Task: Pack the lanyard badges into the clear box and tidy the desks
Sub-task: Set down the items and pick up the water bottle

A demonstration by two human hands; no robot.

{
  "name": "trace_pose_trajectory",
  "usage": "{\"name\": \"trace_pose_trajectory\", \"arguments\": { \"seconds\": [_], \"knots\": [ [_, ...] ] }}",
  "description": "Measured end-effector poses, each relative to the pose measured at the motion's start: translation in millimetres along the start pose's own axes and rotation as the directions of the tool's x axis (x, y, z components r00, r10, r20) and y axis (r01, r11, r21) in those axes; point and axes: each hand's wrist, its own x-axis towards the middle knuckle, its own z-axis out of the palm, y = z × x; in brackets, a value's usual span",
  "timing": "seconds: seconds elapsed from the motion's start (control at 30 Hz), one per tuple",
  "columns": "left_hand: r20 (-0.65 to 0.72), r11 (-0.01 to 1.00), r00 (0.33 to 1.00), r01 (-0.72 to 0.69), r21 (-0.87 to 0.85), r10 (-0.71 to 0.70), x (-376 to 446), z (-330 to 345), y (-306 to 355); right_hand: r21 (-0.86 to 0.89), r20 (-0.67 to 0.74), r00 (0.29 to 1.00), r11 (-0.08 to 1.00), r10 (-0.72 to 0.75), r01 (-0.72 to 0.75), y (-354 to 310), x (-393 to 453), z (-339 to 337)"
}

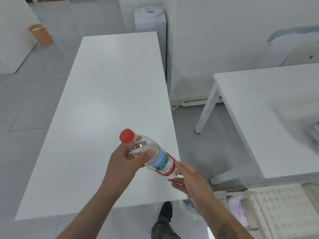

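Left hand (126,161) gripping bottle (148,152) by shoulder, tilted over near desk (103,83); right hand (188,178) fingers straight, touching base, probably steadying a handover.

Right desk (269,107) far end blurred, cut off by edge; items there unreadable.

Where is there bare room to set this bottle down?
The near desk is bare from the hands up to its far edge by the water dispenser. The bottle, held in the left hand, hangs over its near right corner. The right desk is blurred at its right end.
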Motion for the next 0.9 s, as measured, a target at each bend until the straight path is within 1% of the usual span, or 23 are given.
{"name": "trace_pose_trajectory", "arguments": {
  "seconds": [0.17,0.23,0.4,0.53,0.7,0.73,0.77,0.8,0.9],
  "knots": [
    [0.015,0.999,0.999,-0.033,-0.006,0.033,-87,10,-19,0.012,-0.029,0.999,1.0,-0.021,0.021,59,-70,-19],
    [0.007,0.998,0.999,-0.053,-0.02,0.053,-121,13,-28,0.012,-0.021,0.999,1.0,-0.027,0.027,82,-91,-29],
    [-0.012,0.999,1.0,-0.012,-0.047,0.011,-191,26,-48,0.042,0.017,1.0,0.999,0.001,-0.002,133,-136,-56],
    [-0.012,0.998,1.0,0.001,-0.06,-0.002,-239,51,-64,0.017,0.034,0.999,1.0,0.001,-0.002,165,-164,-88],
    [-0.031,0.998,0.999,-0.014,-0.055,0.012,-303,106,-79,-0.007,0.049,0.999,1.0,0.01,-0.009,202,-198,-151],
    [-0.027,0.999,1.0,-0.016,-0.048,0.015,-305,108,-82,0.012,0.052,0.999,1.0,0.015,-0.016,203,-198,-152],
    [-0.045,0.999,0.999,-0.009,-0.03,0.007,-325,130,-85,-0.011,0.056,0.998,1.0,0.02,-0.02,213,-207,-176],
    [-0.06,0.999,0.998,-0.002,-0.033,0.0,-332,138,-86,-0.008,0.073,0.997,1.0,0.02,-0.02,215,-210,-184],
    [-0.075,1.0,0.997,0.01,-0.021,-0.011,-371,184,-94,-0.044,0.078,0.997,0.999,0.028,-0.025,234,-229,-236]
  ]
}}
